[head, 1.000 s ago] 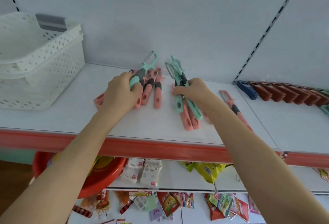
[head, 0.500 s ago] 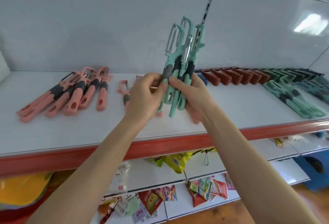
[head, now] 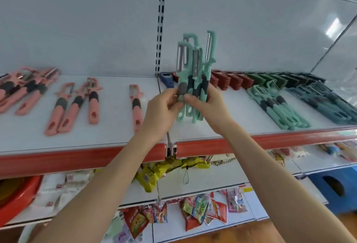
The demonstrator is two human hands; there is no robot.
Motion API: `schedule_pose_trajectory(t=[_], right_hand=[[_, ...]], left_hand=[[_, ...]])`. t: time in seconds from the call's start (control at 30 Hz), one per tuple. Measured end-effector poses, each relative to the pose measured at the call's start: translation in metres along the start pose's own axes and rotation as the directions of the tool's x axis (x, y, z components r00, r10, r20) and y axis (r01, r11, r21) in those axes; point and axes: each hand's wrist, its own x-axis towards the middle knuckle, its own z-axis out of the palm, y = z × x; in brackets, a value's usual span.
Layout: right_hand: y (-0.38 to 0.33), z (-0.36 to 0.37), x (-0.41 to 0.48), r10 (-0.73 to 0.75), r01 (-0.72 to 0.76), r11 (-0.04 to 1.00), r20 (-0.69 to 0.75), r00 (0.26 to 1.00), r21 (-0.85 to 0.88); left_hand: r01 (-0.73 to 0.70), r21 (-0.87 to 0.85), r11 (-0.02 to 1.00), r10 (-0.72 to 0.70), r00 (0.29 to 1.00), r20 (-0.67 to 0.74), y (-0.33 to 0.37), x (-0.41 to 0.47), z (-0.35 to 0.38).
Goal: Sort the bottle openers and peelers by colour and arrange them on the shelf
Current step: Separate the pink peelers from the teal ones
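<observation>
The left hand (head: 162, 111) and the right hand (head: 204, 105) are both clamped on one bundle of mint-green plastic peelers (head: 190, 80) with dark grey grips, held upright above the white shelf (head: 116, 138) with the red front edge. To the left of the bundle, salmon-pink plastic peelers (head: 75, 105) lie on the shelf; to the right of it lie a group of mint-green peelers (head: 278, 107) and, further right, dark teal peelers (head: 328, 105). Behind the bundle, a blue bottle opener (head: 166, 78) and a row of red-brown bottle openers (head: 229, 80) lie at the back wall.
</observation>
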Motion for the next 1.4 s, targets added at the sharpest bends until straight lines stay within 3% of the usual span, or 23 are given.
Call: schedule_pose_trajectory(t=[0.27,0.47,0.77,0.9,1.13,1.4], right_hand=[[0.011,-0.005,0.001,0.038,-0.04,0.996,0.026,0.999,0.083],[0.0,-0.043,0.001,0.184,-0.182,0.982,-0.041,0.982,0.049],[-0.016,-0.138,-0.025,0.322,-0.368,0.901,-0.215,0.922,-0.231],[-0.013,-0.173,-0.025,0.284,-0.376,0.849,-0.28,0.917,-0.37],[0.012,-0.245,-0.001,0.244,-0.349,0.814,-0.271,0.931,-0.464],[0.043,-0.284,0.016,0.267,-0.335,0.83,-0.211,0.94,-0.445]], left_hand=[[0.043,0.106,0.993,-0.045,0.999,0.019,0.002,0.0,0.012],[0.073,-0.07,0.995,-0.064,0.99,0.124,0.023,0.01,0.04],[0.226,-0.252,0.941,-0.123,0.922,0.368,0.06,0.019,0.128],[0.263,-0.273,0.925,-0.132,0.899,0.418,0.073,0.027,0.165],[0.318,-0.226,0.921,-0.211,0.894,0.396,0.088,0.053,0.235],[0.283,-0.022,0.959,-0.275,0.944,0.183,0.087,0.057,0.266]])
